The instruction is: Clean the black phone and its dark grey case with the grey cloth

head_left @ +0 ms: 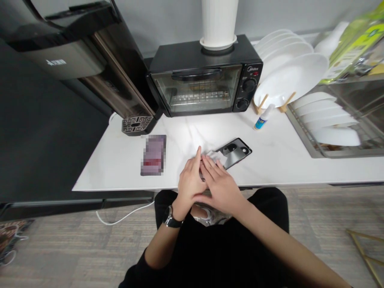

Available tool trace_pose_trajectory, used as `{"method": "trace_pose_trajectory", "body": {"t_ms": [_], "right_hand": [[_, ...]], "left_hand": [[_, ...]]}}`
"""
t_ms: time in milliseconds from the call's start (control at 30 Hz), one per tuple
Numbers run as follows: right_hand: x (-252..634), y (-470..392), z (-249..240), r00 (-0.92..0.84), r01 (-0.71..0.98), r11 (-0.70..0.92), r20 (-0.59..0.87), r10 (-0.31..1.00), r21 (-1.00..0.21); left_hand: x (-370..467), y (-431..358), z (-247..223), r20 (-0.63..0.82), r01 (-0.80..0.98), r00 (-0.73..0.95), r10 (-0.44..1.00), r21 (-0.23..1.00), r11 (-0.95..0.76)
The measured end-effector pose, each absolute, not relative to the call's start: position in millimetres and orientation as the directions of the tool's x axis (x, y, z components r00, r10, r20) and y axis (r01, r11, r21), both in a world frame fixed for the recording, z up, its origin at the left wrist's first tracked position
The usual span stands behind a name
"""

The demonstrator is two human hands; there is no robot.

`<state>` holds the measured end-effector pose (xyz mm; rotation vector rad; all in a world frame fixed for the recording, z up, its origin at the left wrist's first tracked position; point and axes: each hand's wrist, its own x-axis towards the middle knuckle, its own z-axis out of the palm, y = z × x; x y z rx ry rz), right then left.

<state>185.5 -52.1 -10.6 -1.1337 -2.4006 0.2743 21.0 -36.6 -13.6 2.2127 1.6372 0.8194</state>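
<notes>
A grey smartphone point(239, 155) with a black-rimmed camera bump lies back up and slanted on the white counter. My left hand point(189, 178) is at its lower left end, index finger stretched out and the other fingers closed about the edge, partly hidden. My right hand point(223, 188) reaches across with its fingers together, pressing a crumpled white wipe point(219, 157) onto the phone's back. Both hands touch each other, and they cover the phone's near part. To their left lies a flat purple packet point(154, 154), blurred by pixels.
Behind stands a black toaster oven point(207, 90) with a white pot point(220, 20) on top. A water dispenser point(120, 80) is at the left. A small spray bottle point(263, 118) stands before the white plates point(292, 78). The sink point(313, 152) holds stacked dishes.
</notes>
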Motion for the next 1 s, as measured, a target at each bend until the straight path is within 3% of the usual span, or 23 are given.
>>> {"method": "trace_pose_trajectory", "body": {"t_ms": [133,300,567,800,1000], "right_hand": [[224,-59,-12,-0.593,0.670,0.667,0.306,0.745,-0.326],[261,-26,-22,-0.306,0.865,0.411,0.346,0.887,-0.288],[197,-57,-14,-0.568,0.660,0.656,0.329,0.755,-0.366],[241,-23,-23,-0.238,0.876,0.356,0.351,0.906,-0.325],[186,-49,-16,-0.523,0.698,0.617,0.330,0.786,-0.364]], "left_hand": [[24,-38,-11,0.263,0.762,0.195,0.945,0.566,-0.315],[27,-37,-10,0.279,0.755,0.204,0.938,0.565,-0.332],[22,-34,-14,0.276,0.768,0.195,0.941,0.554,-0.322],[24,-33,-10,0.287,0.724,0.211,0.934,0.597,-0.347],[20,-31,-12,0.276,0.764,0.219,0.936,0.547,-0.341]]}}
